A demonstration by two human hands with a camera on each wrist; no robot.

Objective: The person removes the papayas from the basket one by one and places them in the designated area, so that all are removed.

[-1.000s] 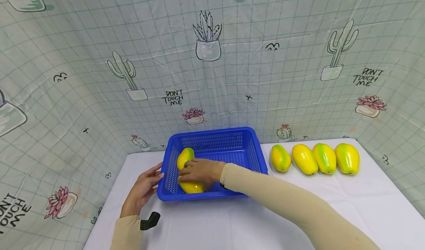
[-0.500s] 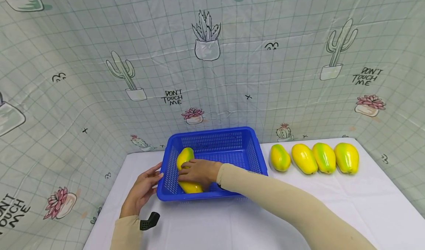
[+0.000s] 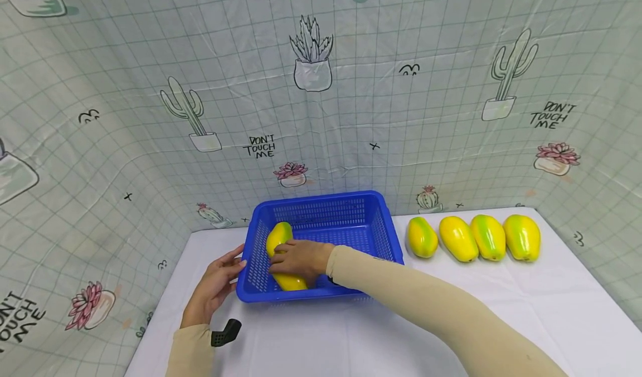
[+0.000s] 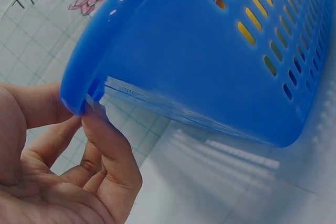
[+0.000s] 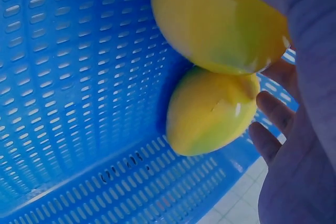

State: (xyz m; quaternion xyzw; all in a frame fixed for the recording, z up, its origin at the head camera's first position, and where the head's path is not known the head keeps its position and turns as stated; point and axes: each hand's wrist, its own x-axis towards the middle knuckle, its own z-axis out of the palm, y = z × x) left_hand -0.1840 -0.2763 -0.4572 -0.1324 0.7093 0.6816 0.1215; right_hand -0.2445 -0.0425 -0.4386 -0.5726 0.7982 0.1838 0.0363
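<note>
A blue slotted plastic basket [image 3: 321,296] stands on the white-covered table. My left hand [image 3: 215,285] pinches its left rim between thumb and fingers, as the left wrist view shows. Inside, along the left wall, lie two smooth yellow-green mangoes. My right hand [image 3: 303,259] reaches into the basket and grips the near mango [image 3: 291,282], its fingers curled over the top and partly hiding it. The far mango [image 5: 210,114] lies right against the held one in the right wrist view, with my fingertips close beside its end.
On the table right of the basket, a mango [image 3: 422,238] lies by itself, followed by a row of three more mangoes [image 3: 489,238]. A cactus-printed cloth [image 3: 351,115] hangs behind and around the table. A black wrist device [image 3: 227,332] sits at my left sleeve.
My right hand has shifted very slightly left over the near mango, which has turned a little under the fingers. The left hand and the basket hold their place.
</note>
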